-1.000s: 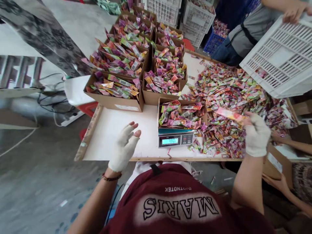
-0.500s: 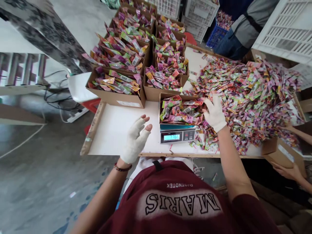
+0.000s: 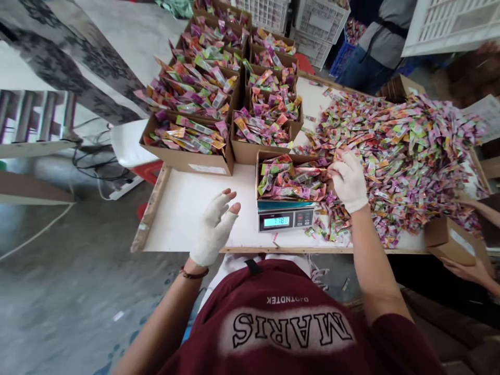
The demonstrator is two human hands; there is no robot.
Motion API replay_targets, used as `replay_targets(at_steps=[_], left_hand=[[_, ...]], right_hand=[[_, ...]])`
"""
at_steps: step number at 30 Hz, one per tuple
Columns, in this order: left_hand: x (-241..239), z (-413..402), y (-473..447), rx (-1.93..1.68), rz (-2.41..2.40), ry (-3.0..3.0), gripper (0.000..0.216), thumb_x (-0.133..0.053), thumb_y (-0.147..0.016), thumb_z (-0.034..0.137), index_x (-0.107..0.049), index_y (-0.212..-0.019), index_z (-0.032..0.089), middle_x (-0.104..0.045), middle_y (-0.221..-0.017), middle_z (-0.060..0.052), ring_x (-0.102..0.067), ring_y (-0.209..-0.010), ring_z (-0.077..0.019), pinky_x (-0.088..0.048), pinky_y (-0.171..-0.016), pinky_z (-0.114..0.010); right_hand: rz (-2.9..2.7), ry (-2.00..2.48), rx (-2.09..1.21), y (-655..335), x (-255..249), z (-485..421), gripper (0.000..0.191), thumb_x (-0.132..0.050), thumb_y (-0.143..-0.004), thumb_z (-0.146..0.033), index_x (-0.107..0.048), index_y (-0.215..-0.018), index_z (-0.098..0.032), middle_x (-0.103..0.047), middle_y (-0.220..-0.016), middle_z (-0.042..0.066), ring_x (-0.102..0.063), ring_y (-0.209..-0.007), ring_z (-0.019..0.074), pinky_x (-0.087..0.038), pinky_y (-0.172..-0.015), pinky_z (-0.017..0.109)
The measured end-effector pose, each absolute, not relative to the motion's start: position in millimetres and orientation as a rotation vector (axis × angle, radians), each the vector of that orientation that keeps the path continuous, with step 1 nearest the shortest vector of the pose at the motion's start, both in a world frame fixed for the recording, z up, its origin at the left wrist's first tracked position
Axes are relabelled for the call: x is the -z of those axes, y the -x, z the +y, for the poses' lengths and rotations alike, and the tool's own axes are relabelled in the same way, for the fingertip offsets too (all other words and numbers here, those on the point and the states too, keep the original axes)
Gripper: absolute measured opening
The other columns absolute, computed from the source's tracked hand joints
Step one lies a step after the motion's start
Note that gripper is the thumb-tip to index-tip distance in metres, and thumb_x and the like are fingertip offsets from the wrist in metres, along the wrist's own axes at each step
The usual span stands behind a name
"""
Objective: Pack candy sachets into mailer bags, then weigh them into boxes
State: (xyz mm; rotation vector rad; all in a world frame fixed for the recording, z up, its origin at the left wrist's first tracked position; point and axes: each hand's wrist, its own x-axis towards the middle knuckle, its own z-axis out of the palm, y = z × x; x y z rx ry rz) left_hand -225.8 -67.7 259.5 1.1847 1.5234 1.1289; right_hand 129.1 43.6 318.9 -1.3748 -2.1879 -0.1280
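My left hand [image 3: 213, 226], in a white fingerless glove, hovers over the table's front edge, fingers apart and holding nothing. My right hand [image 3: 349, 182], gloved the same way, is at the right wall of a small cardboard box [image 3: 287, 199], its fingers bent together. What lies between those fingertips is too small to make out. The box is filled with colourful snack packets [image 3: 292, 177] and stands on a digital scale [image 3: 286, 219] with a lit display. Against the box's right side lies a big heap of loose packets [image 3: 398, 156].
Several filled cardboard boxes [image 3: 187, 161] stand in two columns behind the scale. The white table [image 3: 175, 208] has a wooden rim. At right, another person's hand [image 3: 469, 271] holds a cardboard box [image 3: 449, 237]. White crates [image 3: 320, 21] are stacked at the back; a stool [image 3: 128, 146] is at left.
My right hand has shifted slightly right and its fingers have closed together. The scale's display has changed. My left hand has hardly moved. The white crate at the upper right has moved up.
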Motion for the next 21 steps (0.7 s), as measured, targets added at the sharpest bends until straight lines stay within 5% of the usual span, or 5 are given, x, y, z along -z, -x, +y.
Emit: replay_targets(at_steps=[8, 13, 17, 21], left_hand=[[-284.2, -23.9, 224.0, -1.066, 1.524, -1.323, 0.065, -0.051, -0.092, 0.062, -0.063, -0.131, 0.012, -0.069, -0.122, -0.015, -0.066, -0.105, -0.0263, -0.053, -0.095, -0.040], [-296.9, 29.4, 205.3, -0.686, 1.585, -1.555, 0.056, -0.048, -0.090, 0.060, -0.064, -0.113, 0.012, -0.068, -0.083, -0.007, -0.064, -0.072, -0.0210, -0.052, -0.071, -0.033], [-297.1, 47.4, 186.4, -0.289, 1.584, -1.549, 0.041, -0.050, -0.092, 0.048, -0.056, -0.116, 0.015, -0.060, -0.063, -0.002, -0.060, -0.052, -0.0186, -0.049, -0.058, -0.029], [-290.3, 34.9, 210.5, -0.264, 1.479, -1.329, 0.034, -0.039, -0.096, 0.047, -0.052, -0.105, 0.017, -0.055, -0.053, 0.000, -0.059, -0.044, -0.0183, -0.045, -0.046, -0.026]], right_hand=[[-1.874, 1.543, 0.274, -185.8, -367.3, -17.0, 0.014, -0.056, -0.093, -0.027, -0.068, -0.096, -0.020, -0.070, -0.116, 0.013, -0.064, -0.120, 0.0283, -0.048, -0.108, 0.051], [-1.679, 1.704, 0.548, -231.2, -362.1, -37.0, 0.037, -0.058, -0.089, -0.028, -0.066, -0.122, -0.012, -0.059, -0.133, 0.023, -0.053, -0.133, 0.0353, -0.042, -0.111, 0.055], [-1.632, 1.856, -0.010, -218.1, -324.9, -34.9, 0.046, -0.054, -0.093, -0.043, -0.064, -0.127, -0.013, -0.067, -0.122, 0.019, -0.062, -0.121, 0.0326, -0.044, -0.110, 0.054], [-1.739, 1.775, -0.846, -157.0, -282.5, -28.0, 0.060, -0.042, -0.098, -0.056, -0.058, -0.138, -0.014, -0.063, -0.135, 0.018, -0.054, -0.135, 0.0297, -0.037, -0.118, 0.049]])
